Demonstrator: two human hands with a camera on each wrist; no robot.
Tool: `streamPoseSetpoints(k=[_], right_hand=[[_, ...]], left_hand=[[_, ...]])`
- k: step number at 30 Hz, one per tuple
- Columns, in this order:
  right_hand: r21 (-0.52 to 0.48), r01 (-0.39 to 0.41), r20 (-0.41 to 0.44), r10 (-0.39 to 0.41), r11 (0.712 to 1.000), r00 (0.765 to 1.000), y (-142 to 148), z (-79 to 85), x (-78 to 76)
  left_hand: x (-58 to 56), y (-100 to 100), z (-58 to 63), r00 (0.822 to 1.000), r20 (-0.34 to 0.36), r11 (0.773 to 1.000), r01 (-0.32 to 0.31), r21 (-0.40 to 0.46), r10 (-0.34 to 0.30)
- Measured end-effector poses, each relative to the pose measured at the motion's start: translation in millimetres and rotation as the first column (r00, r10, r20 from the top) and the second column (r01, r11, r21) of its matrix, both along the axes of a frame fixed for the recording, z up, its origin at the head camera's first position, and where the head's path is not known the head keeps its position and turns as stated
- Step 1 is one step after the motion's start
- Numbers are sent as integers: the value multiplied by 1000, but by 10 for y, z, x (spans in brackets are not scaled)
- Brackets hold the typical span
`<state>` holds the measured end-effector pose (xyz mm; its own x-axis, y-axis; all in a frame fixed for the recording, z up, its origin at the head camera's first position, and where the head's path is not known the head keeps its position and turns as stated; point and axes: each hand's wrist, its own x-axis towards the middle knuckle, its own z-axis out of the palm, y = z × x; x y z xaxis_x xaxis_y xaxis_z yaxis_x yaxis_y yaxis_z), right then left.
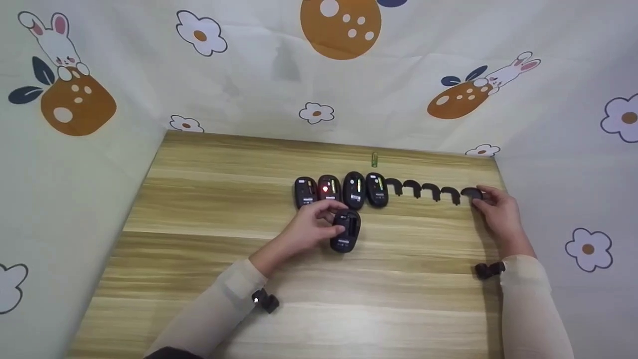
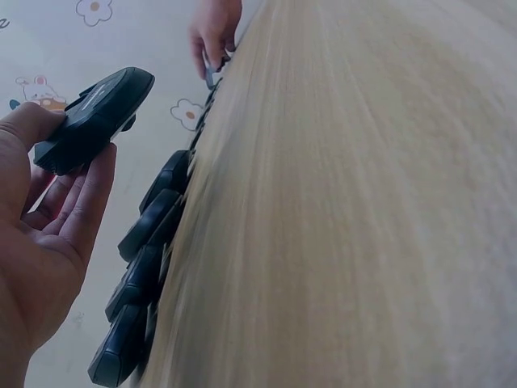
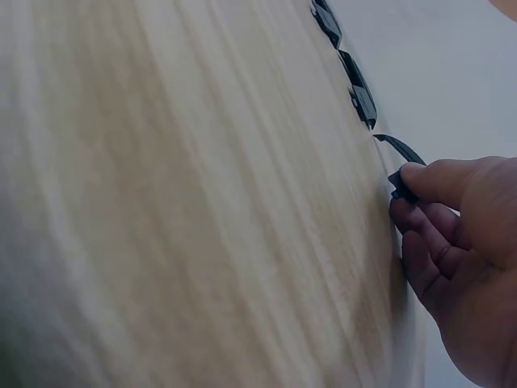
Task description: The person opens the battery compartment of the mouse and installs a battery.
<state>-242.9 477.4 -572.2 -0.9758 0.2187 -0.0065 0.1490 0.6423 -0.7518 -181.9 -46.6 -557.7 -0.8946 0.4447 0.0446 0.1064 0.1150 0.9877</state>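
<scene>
My left hand (image 1: 315, 223) holds a black computer mouse (image 1: 349, 232) with its underside up, thumb on one side and fingers on the other. A dark, uncovered battery slot shows in it. In the left wrist view this mouse (image 2: 101, 121) is raised off the table. Over at the right end of the row, my right hand (image 1: 502, 213) pinches a black curved battery cover (image 1: 470, 192) between thumb and fingers. The right wrist view shows the cover (image 3: 402, 186) at the table's edge, partly hidden by the thumb.
Several upturned mice (image 1: 354, 190) stand side by side beyond my left hand, one with a red light. Several black covers (image 1: 430, 191) continue that row rightward. A green battery (image 1: 374, 159) lies behind them on the wooden table (image 1: 209, 199). Patterned cloth (image 1: 249, 85) walls the back and sides.
</scene>
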Motion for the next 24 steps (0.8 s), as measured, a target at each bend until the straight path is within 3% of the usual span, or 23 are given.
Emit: streamPoseSetpoints(k=[11, 17, 24], right_hand=[[77, -64, 3, 64, 995, 998, 14, 17, -12], [132, -121, -16, 124, 984, 992, 29, 17, -8], [150, -103, -5, 105, 983, 994, 1, 3, -21]], left_hand=[[3, -2, -5, 1000, -3, 1000, -6, -19, 6], [-1, 0, -21, 1000, -9, 1000, 5, 19, -5], [5, -1, -22, 1000, -3, 1000, 0, 16, 0]])
